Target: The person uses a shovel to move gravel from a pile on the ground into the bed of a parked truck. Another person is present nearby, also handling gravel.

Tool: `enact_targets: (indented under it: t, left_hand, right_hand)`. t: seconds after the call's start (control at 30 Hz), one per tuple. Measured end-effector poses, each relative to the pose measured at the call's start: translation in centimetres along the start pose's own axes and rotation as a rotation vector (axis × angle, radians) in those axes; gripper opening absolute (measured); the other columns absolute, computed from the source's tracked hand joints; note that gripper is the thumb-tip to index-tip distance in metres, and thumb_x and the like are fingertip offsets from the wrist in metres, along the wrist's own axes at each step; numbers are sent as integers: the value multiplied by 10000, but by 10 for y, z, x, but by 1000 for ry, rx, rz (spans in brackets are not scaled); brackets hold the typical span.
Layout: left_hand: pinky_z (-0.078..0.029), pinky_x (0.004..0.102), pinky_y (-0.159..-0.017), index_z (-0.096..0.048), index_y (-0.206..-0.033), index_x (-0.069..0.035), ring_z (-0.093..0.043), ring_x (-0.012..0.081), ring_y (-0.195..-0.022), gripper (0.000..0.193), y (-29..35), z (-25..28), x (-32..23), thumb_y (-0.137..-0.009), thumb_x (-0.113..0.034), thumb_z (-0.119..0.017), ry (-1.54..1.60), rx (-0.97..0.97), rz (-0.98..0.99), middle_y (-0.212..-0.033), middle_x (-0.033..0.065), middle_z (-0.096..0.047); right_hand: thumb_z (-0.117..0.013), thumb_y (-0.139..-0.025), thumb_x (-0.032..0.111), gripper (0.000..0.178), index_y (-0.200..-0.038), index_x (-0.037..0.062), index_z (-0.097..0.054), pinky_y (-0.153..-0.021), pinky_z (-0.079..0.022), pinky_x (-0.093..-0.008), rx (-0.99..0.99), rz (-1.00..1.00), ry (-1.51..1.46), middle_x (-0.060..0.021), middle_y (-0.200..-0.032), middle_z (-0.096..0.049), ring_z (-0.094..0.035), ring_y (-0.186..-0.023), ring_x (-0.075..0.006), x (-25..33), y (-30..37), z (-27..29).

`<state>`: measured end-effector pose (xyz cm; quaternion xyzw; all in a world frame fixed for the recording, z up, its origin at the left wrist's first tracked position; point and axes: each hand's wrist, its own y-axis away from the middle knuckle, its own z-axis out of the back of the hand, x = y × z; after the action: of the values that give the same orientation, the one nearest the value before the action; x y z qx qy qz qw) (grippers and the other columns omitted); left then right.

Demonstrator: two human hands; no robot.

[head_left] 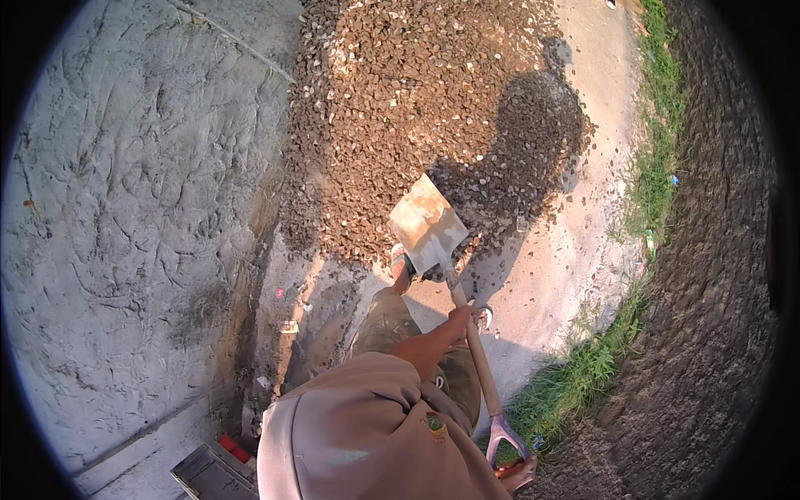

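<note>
A shovel reaches diagonally from the lower right up to the edge of a gravel pile (417,108). Its broad pale blade (427,221) has brownish smears and carries no visible stones. My left hand (462,317) is wrapped round the wooden shaft (483,367) not far below the blade. At the shaft's other end, my right hand (518,473) grips the purplish D-shaped handle (502,433). One of my feet (401,265), in a sandal, stands beside the blade at the pile's near edge. The other foot (486,317) shows only partly behind the shaft.
A rough grey cement wall (142,183) borders the left side. Pale concrete ground (604,175) runs along the pile's right, then a grass strip (658,142) with bits of litter and dark soil (708,350). A dark tray-like container (212,473) sits at lower left beside something red (234,448).
</note>
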<state>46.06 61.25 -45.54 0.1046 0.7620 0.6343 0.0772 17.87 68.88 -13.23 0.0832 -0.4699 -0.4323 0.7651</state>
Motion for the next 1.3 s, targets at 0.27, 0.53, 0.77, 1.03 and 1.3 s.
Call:
enact_targets:
  t: [0.27, 0.53, 0.77, 1.03, 1.3]
  left_hand:
    - [-435, 359, -462, -479, -671, -64, -511, 196, -498, 173, -96, -29, 64, -703, -46, -648, -134, 126, 235, -593, 53, -480]
    - [-454, 370, -470, -507, -727, -48, -499, 185, -509, 109, -93, 8, -21, -723, -60, -615, 70, 184, 47, -590, 54, -461]
    - [-440, 334, -480, -468, -743, -70, -451, 188, -484, 110, -34, 34, -91, -758, -75, -577, 70, 222, 45, -574, 40, -427]
    - [-447, 358, -468, -438, -700, -81, -419, 170, -447, 107, -1, 105, -198, -745, -56, -531, 315, 181, -158, -552, 22, -408]
    - [-439, 356, -391, -541, -669, -25, -509, 207, -448, 84, 66, -27, -100, -659, -14, -624, -74, -223, -214, -568, 75, -490]
  right_hand:
    - [-472, -873, 250, 275, -1110, 131, -545, -844, -393, -495, 39, 149, 898, -58, -1032, -589, -559, -913, -279, -55, -21, 48]
    - [-463, -865, 424, 448, -584, 97, -341, -297, -245, -267, -138, -6, 202, -11, -402, -309, -311, -314, -109, -4, -4, -68]
    - [-588, -769, 359, 322, -830, 55, -503, -551, -400, -394, 213, 292, 711, -109, -747, -520, -504, -598, -266, 49, 51, -82]
    - [-591, -818, 377, 409, -1068, 59, -537, -864, -441, -409, 438, 132, 105, -141, -1075, -553, -534, -943, -186, -120, -44, -96]
    - [-530, -833, 415, 341, -783, 101, -407, -456, -333, -338, -192, -150, -77, -57, -638, -387, -372, -492, -169, -53, -21, -90]
